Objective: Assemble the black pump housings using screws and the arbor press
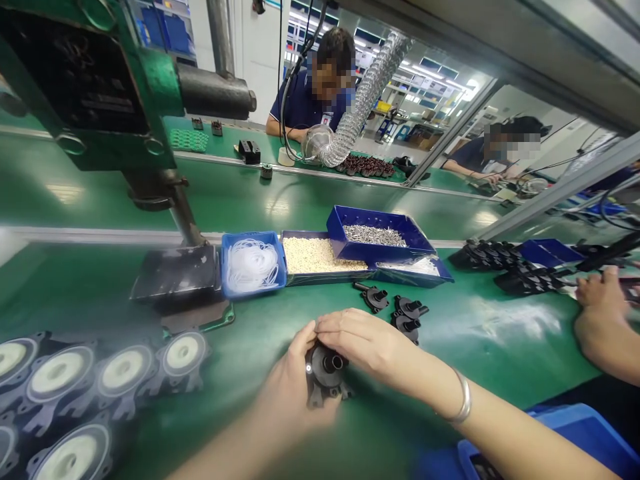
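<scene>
Between my hands, just above or on the green bench, is a black plastic housing [325, 368] with a short round pipe on its face. My left hand [293, 383] wraps its left side, thumb under the lower edge. From the right, my right hand [357, 337] closes its fingers over the far upper edge, hiding that part. A metal bangle [463, 397] circles my right wrist. Just beyond my right hand lie several similar black housings [409, 313]. To the left, several black parts with cream discs [131, 367] are laid out in rows.
Bins ahead hold clear rings [253, 263], cream pieces [320, 257] and metal screws or pins [375, 235]. A green press [100, 87] stands at left. A co-worker's hand [605, 307] is at right, above a blue bin [575, 433]. Another person [327, 87] sits opposite.
</scene>
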### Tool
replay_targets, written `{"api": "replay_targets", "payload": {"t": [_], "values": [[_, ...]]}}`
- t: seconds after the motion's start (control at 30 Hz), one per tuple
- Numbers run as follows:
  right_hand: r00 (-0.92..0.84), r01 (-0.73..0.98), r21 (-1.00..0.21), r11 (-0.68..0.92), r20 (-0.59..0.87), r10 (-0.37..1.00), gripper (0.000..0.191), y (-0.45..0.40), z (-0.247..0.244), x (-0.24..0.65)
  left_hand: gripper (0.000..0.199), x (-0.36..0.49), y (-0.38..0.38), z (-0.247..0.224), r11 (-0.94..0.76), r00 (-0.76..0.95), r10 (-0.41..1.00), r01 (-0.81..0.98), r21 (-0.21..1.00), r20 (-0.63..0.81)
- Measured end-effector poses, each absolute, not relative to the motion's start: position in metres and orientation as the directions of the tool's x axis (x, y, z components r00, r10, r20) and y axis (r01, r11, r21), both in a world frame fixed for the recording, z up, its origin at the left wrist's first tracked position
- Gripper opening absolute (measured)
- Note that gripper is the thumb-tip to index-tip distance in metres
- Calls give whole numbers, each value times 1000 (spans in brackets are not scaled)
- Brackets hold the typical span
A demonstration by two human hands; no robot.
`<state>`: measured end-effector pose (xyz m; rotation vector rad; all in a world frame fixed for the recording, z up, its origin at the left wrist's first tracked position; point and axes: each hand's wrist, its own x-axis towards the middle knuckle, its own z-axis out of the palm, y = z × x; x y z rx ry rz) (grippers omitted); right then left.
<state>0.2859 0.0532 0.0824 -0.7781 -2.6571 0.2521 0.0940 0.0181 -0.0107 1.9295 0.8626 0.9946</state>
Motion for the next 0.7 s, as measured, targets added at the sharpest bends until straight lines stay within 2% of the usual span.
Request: {"api": "replay_targets", "payload": {"t": [0.17, 0.23, 0.4, 0.43, 0.5, 0.57, 0.6, 0.63, 0.67, 0.7], "values": [[-698, 482, -347, 804, 403, 592, 17, 53, 72, 285, 97, 95, 18, -11, -445, 455, 834, 225, 867, 310], [-695, 477, -358, 803, 405, 594, 18, 52, 70, 286, 97, 95, 18, -12, -443, 453, 836, 223, 869, 310], [-834, 480, -203, 854, 197, 515, 33, 48, 86, 293, 95, 95, 19, -13, -462, 455, 826, 213, 861, 331], [-846, 472, -165, 866, 190, 498, 34, 51, 92, 297, 95, 95, 19, -12, -464, 451, 828, 216, 859, 334], [-799, 515, -107, 850, 298, 522, 33, 66, 107, 307, 91, 94, 20, -9, -470, 445, 828, 219, 855, 341], [-589, 688, -95, 719, 506, 630, 32, 97, 122, 321, 80, 94, 20, -8, -491, 454, 816, 220, 843, 357], [-423, 798, -124, 590, 582, 695, 30, 117, 128, 329, 73, 95, 20, -9, -502, 459, 811, 225, 835, 364], [-262, 886, -163, 433, 594, 760, 28, 138, 133, 336, 66, 96, 19, -11, -510, 454, 810, 235, 827, 371], [-158, 939, -192, 286, 499, 852, 25, 160, 137, 343, 62, 97, 19, -14, -518, 439, 813, 245, 820, 383], [-84, 967, -203, 154, 314, 946, 21, 180, 140, 350, 61, 99, 18, -18, -522, 420, 818, 254, 814, 393]]}}
